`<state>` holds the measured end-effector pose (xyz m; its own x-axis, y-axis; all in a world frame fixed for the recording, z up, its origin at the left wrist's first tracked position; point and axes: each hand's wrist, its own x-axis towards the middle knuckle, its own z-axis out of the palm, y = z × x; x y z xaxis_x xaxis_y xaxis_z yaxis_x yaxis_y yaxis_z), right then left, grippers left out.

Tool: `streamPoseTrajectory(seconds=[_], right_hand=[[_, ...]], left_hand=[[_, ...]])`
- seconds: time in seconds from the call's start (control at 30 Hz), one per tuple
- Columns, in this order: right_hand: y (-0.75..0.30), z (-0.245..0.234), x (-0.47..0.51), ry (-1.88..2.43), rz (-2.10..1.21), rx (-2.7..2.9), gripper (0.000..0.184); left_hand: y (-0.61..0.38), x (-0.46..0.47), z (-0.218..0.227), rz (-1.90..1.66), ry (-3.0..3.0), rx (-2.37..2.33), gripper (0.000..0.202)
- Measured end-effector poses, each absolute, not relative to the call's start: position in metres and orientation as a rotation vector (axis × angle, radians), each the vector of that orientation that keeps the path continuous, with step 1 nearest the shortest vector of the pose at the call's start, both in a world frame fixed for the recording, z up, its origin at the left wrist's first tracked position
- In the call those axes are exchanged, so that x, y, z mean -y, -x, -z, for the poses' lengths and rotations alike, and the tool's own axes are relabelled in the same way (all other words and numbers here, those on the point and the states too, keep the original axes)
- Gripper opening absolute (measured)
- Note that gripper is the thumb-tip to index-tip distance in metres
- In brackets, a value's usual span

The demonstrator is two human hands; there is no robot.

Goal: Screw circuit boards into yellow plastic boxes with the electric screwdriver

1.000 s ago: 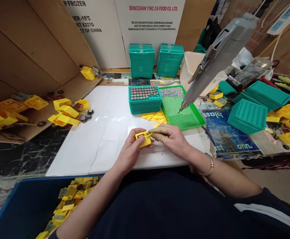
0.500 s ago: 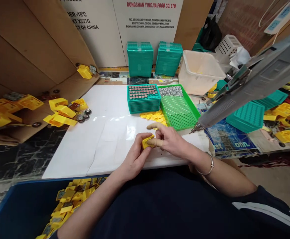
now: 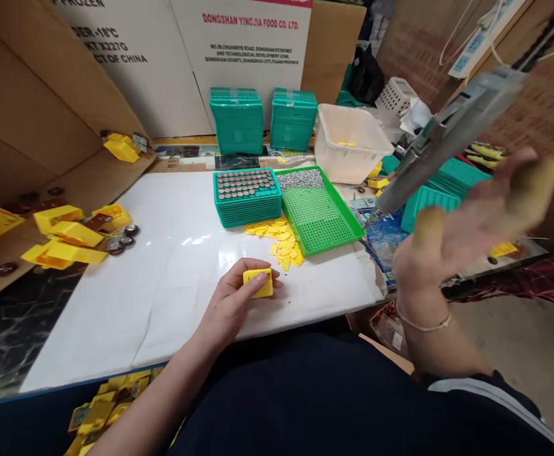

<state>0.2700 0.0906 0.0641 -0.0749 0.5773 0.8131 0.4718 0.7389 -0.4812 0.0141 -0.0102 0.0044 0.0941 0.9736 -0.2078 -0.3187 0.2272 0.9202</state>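
My left hand (image 3: 229, 297) is closed around a small yellow plastic case (image 3: 266, 288) above the white work surface, its thumb lying across the case's face. My right hand (image 3: 461, 244), blurred by motion, is raised at the right with thumb and fingers apart and nothing in them. Yellowish covers sit on some of its fingertips. A grey electric screwdriver (image 3: 440, 145) hangs at a slant just beyond that hand, with its tip pointing down to the left. Small yellow plastic pieces (image 3: 283, 244) lie in a pile past my left hand.
A green tray (image 3: 327, 237) holds small metal screws at its far end. Beside it stands a stack of teal trays (image 3: 248, 212) topped with round metal parts. Behind are wrapped teal stacks (image 3: 236, 123) and a clear bin (image 3: 352, 149). Yellow housings (image 3: 75, 234) lie left.
My right hand has left the yellow case and swung up and right toward the screwdriver. My left hand keeps hold of the case. The view has turned rightward.
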Motion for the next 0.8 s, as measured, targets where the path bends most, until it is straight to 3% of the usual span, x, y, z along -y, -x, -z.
streamPoseTrajectory(seconds=[0.1,0.23,0.37,0.8], right_hand=[[-0.291,-0.072,-0.131,0.815,-0.333,1.552,0.039],[-0.281,-0.072,-0.164,0.850,-0.683,1.636,0.044],[-0.255,-0.068,-0.173,0.890,-0.862,1.661,0.032],[-0.230,-0.029,-0.195,0.973,-0.739,1.458,0.041]], left_hand=[[-0.026,0.005,-0.009,-1.066,-0.748,-0.983,0.024],[-0.039,0.001,-0.010,-1.036,-0.717,-0.992,0.026],[-0.042,-0.001,-0.007,-1.053,-0.682,-1.014,0.026],[-0.040,-0.003,-0.004,-1.024,-0.662,-1.021,0.025]])
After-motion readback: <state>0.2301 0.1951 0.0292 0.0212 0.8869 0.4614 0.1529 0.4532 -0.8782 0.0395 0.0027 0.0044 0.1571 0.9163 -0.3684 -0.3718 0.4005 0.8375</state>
